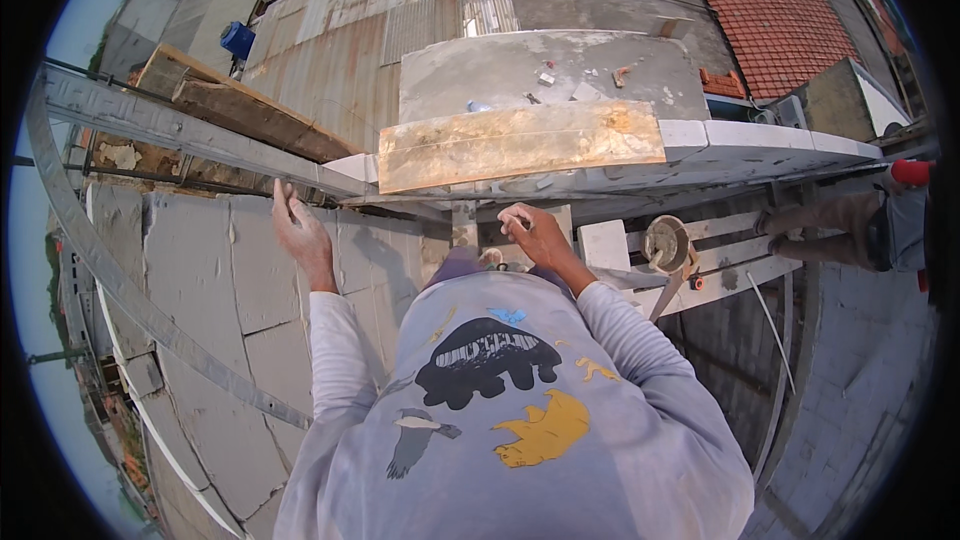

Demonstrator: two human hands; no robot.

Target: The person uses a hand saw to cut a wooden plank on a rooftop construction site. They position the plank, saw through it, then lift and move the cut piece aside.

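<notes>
My left hand is dusty and held out with its fingers stretched, beside the pale block wall and just below a long metal beam. Nothing shows in its grasp. In front of my body, my right hand is closed, its fingers curled in toward the thumb; whether anything small is inside them cannot be seen. Beyond both hands a stained wooden board lies along the top of a white block wall. To the right of my right hand are a white block and a mortar-smeared bucket.
A flat blade-like tool leans by the bucket over pale planks with gaps between them. Another person is at the far right. A curved-looking metal strip crosses at left. Roofs lie lower, beyond the wall.
</notes>
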